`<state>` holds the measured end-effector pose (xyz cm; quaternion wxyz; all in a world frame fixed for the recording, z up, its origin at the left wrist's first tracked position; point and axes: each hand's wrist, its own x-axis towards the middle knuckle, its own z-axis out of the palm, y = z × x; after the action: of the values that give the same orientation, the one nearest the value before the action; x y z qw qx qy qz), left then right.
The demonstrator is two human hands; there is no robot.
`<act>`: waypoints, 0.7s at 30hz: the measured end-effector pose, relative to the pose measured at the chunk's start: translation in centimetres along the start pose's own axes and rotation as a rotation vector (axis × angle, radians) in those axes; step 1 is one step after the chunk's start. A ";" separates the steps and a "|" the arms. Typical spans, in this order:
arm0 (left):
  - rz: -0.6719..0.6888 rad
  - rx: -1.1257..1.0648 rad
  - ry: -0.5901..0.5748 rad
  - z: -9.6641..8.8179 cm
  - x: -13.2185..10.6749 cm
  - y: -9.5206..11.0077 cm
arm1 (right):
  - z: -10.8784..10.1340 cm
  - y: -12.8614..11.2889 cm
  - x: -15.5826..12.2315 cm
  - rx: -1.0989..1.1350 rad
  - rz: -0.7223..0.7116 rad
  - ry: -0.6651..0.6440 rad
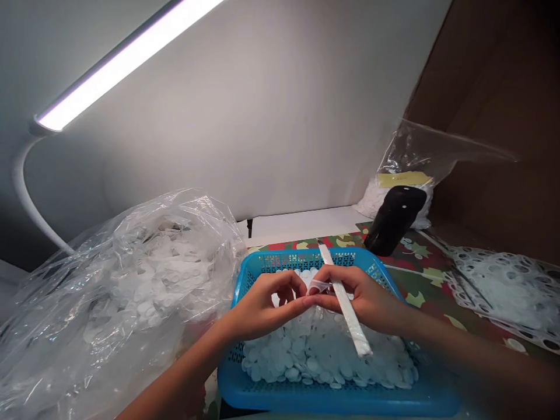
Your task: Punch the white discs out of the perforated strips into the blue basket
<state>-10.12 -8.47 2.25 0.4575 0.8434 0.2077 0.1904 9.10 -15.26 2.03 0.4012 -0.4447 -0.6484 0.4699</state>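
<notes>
Over a blue basket [262, 402] heaped with small white discs [301, 359], my two hands meet fingertip to fingertip. My left hand [271, 306] is closed in a pinch, thumb and forefinger at a small translucent piece [321, 285]. My right hand [367, 297] pinches the same piece from the other side; its exact shape is partly hidden by the fingers. A slim white-wrapped stick [350, 318] with a dark, pointed far end also lies in my right hand, slanting across the fingers with its thick end toward me.
A large clear bag [153, 291] of white pieces fills the left side under a lit lamp [126, 64]. Behind the basket stand a black object [396, 219] and a clear bag with a yellow label [405, 179]. Perforated white sheets [507, 291] lie right on the patterned cover.
</notes>
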 end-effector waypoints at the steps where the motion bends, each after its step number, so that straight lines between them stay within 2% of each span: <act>1: 0.000 -0.004 -0.001 0.0 0.0 0.0 | 0.0 0.0 0.0 0.004 -0.001 0.001; 21: 0.034 -0.014 0.023 0.0 0.1 -0.3 | 0.0 -0.1 0.1 -0.050 0.033 -0.025</act>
<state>-10.05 -8.27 2.00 0.4576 0.8413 0.1975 0.2093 9.08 -15.16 2.15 0.3741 -0.4594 -0.6574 0.4656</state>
